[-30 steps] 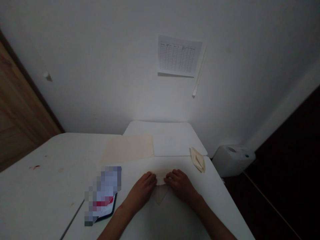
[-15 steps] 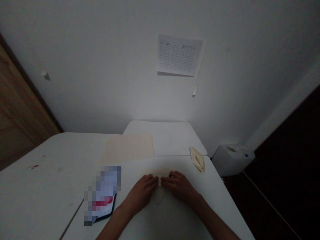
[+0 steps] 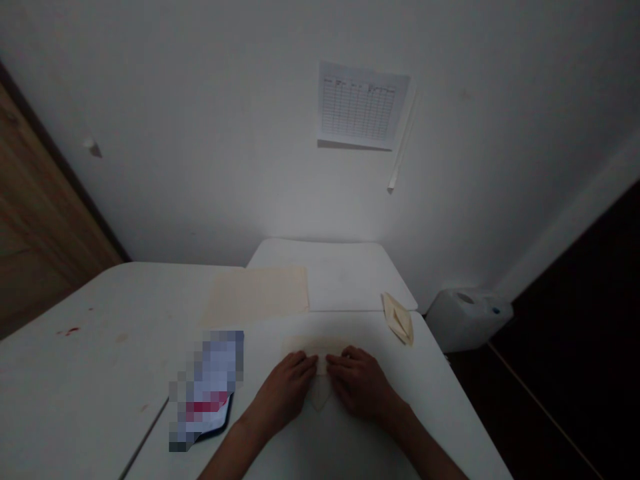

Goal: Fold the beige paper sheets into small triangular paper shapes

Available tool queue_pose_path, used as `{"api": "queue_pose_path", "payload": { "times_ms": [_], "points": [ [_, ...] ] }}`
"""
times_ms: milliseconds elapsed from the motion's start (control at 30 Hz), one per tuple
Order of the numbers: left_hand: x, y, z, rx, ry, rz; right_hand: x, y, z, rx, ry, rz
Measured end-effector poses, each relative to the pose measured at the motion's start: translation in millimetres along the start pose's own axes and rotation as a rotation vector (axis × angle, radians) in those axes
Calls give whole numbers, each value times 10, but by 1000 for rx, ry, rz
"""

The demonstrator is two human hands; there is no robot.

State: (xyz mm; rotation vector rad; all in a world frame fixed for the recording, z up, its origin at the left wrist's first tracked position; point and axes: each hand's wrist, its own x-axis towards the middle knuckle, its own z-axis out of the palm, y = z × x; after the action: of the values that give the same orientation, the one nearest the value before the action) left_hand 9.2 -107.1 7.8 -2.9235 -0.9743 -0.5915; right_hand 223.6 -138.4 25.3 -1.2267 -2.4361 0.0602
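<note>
A cream sheet of paper, partly folded, lies on the white table in front of me, its pointed end toward me. My left hand grips its left side, fingers curled together and pressed down. On the opposite side my right hand pinches the same paper with bent fingers. A small gap separates the two sets of fingertips, where a strip of the fold shows. Both hands cover much of the paper. Farther right, near the table's edge, sits a folded cream paper piece.
A flat cream sheet lies at the back left. Left of my hands is a phone, its screen blurred out. A white plastic canister stands beyond the table's right edge. A printed chart hangs on the wall.
The fingertips are slightly farther apart, my right hand having shifted a little to the right. Both hands stay on the paper. The view has moved slightly.
</note>
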Motion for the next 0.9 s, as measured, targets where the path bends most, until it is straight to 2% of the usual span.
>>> {"api": "queue_pose_path", "payload": {
  "times_ms": [133, 233, 567, 900],
  "points": [
    [-14, 37, 3, 27, 14, 3, -13, -87, 155, -6, 115, 128],
    [-17, 59, 27, 25, 53, -26, 0, -92, 249, -25, 150, 178],
    [47, 82, 27, -114, 94, -140, 98, -166, 89, -62, 4, 216],
    [36, 86, 62, -106, 101, -137, 77, -213, 122, -99, 4, 257]
  ]
}}
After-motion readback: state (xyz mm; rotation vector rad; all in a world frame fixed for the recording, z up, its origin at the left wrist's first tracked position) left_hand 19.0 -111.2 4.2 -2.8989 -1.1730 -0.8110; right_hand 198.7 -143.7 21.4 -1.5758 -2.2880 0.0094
